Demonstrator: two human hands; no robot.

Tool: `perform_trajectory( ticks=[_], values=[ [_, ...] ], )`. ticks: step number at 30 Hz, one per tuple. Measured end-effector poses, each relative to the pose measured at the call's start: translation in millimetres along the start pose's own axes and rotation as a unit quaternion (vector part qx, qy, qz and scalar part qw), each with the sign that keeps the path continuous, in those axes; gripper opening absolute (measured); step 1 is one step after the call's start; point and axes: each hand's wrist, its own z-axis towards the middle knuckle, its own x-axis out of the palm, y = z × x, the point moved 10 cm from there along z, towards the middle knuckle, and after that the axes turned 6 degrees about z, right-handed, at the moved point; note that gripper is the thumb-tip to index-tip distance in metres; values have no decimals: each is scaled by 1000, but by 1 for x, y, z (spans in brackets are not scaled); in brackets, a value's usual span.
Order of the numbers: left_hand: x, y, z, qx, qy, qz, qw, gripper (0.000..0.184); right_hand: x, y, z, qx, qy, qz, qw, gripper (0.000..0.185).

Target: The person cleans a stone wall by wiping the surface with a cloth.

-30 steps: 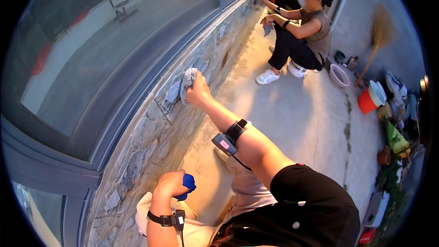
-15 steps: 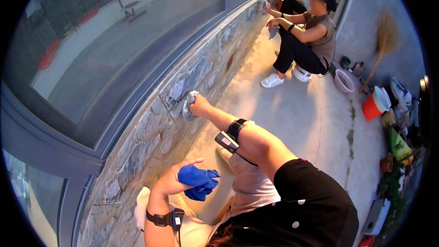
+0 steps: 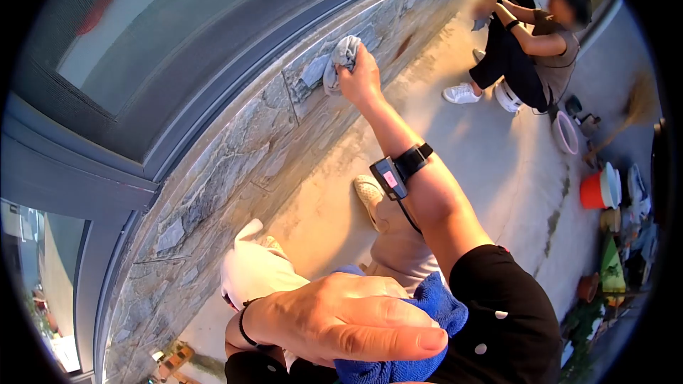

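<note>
My right hand is closed around a crumpled grey rag, which it presses against the upper part of the stone-clad wall. A strap with a small box sits on that forearm. Close to the camera, my left hand grips a bunched blue cloth over my lap. The thumb points right, and the finger ends and part of the cloth are hidden beneath the hand.
Above the wall runs a grey window frame. At the upper right a person sits on a low white stool, with another behind. A pink basin, an orange bucket and a broom are on the right.
My right hand and the grey rag have moved farther along the wall. My left hand, still with the blue cloth, has come nearer the camera and right. The view has shifted.
</note>
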Motion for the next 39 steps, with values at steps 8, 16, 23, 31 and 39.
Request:
perform_trajectory(
  ticks=[8, 16, 23, 31, 39],
  values=[
    [3, -23, -9, 106, 45, -40, 992, 40, 0, -80, 17, 217, 9, -100, 971, 44],
    [27, -33, -13, 32, 223, -41, 974, 41, 42, -72, -48, 295, 203, -69, 931, 30],
    [-54, 60, -45, -198, -21, 52, 979, 35, 39, 33, -78, 77, 160, 64, 982, 41],
    [-95, 153, -138, -509, 79, 373, 772, 63, -12, 53, -6, -86, -74, 16, 993, 65],
    [-166, 128, -178, -573, -131, 453, 670, 84, 22, 101, -71, -230, 21, -35, 972, 73]
  ],
)
